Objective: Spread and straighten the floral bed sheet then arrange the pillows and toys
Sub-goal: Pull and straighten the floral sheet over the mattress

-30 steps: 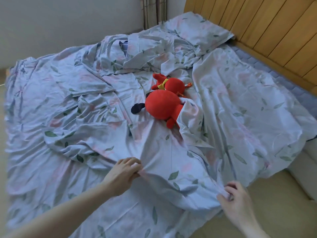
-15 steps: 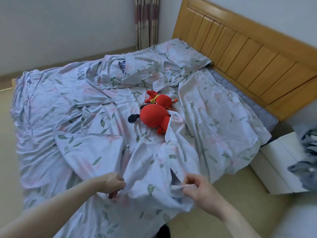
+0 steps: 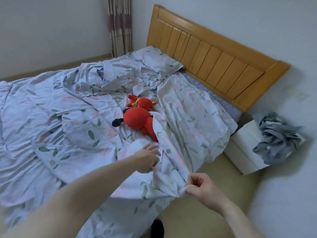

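Observation:
The floral bed sheet (image 3: pixel 51 117) lies crumpled over the whole bed, pale blue with green leaves. Two red plush toys (image 3: pixel 137 117) lie in its middle, the larger one partly under a fold. A pillow in the same floral cloth (image 3: pixel 154 60) lies at the headboard's far end, and another pillow (image 3: pixel 84 129) sits left of the toys. My right hand (image 3: pixel 202 186) pinches the sheet's near edge off the side of the bed. My left hand (image 3: pixel 147 158) reaches over the sheet just below the toys, fingers spread and loose, touching a fold.
A wooden headboard (image 3: pixel 214 62) runs along the right wall. A white bedside cabinet (image 3: pixel 243 152) stands at the bed's corner with a grey crumpled cloth (image 3: pixel 277 138) on it. A striped curtain (image 3: pixel 120 26) hangs in the far corner. Beige floor (image 3: pixel 197 220) lies below my right hand.
The camera has risen and pulled back. My left hand let go of the sheet and moved forward toward the toys. My right hand kept its pinch and drew the edge rightward.

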`<state>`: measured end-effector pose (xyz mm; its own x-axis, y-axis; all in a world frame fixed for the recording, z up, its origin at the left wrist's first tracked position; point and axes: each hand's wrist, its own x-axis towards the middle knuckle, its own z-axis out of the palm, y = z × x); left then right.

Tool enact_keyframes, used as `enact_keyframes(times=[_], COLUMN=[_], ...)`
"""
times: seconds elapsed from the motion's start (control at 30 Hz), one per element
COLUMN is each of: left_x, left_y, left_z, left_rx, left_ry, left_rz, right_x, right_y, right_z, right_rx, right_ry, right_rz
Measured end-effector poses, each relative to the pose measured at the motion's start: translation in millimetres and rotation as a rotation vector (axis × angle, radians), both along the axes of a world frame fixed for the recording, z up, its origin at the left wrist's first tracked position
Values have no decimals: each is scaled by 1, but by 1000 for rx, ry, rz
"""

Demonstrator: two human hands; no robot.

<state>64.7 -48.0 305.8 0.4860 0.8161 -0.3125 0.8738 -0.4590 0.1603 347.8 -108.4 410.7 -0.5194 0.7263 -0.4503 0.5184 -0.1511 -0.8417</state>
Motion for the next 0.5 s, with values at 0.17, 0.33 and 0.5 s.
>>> enact_keyframes(times=[0.17, 0.33, 0.5], left_x=[-40, -29, -13], left_y=[-41, -123, -183], left_z=[37, 87, 104], left_rx=[194, 271, 321], left_ry=[-290, -540, -554], left_rz=[106, 114, -103], right_x=[45, -1, -90], right_y=[-16, -23, -21], right_z=[-24, -42, -37], right_rx=[134, -80, -575], right_ry=[-345, -331, 2], right_rz=[-191, -183, -288])
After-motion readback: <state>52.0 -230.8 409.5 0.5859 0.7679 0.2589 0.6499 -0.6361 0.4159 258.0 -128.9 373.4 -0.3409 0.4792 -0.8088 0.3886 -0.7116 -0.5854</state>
